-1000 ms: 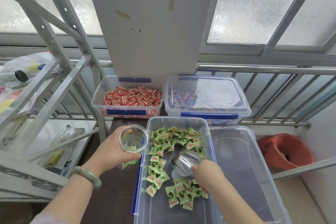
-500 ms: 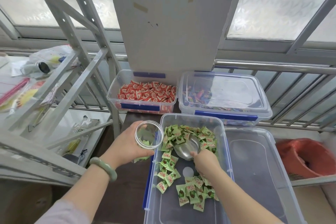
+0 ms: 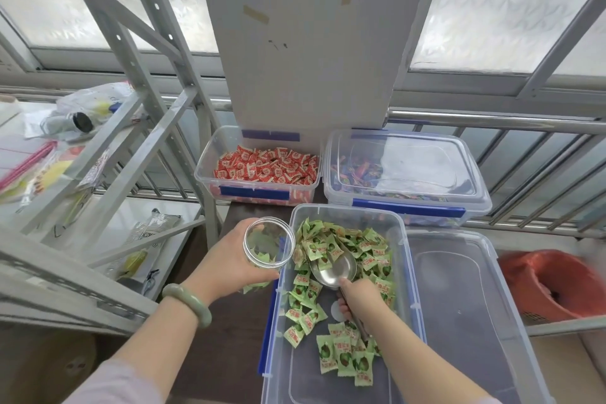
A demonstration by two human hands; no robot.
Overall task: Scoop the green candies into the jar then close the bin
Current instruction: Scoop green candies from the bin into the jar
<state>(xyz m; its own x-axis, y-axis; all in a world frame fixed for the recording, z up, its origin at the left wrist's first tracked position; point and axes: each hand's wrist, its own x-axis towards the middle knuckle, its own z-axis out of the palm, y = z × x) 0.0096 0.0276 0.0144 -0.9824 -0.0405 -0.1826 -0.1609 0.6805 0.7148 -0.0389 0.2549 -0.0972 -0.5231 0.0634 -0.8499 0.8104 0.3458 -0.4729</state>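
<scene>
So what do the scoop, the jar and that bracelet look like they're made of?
The scoop looks like polished metal, probably steel: silvery, with bright reflections. The jar seems to be clear plastic, since the candies show through its wall; glass can't be ruled out. The bracelet is a smooth, pale green, slightly glossy ring, jade-like, though it could be glass or resin.

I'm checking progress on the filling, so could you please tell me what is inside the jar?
A few green candies lie low in the jar; the left hand covers its lower side.
</scene>
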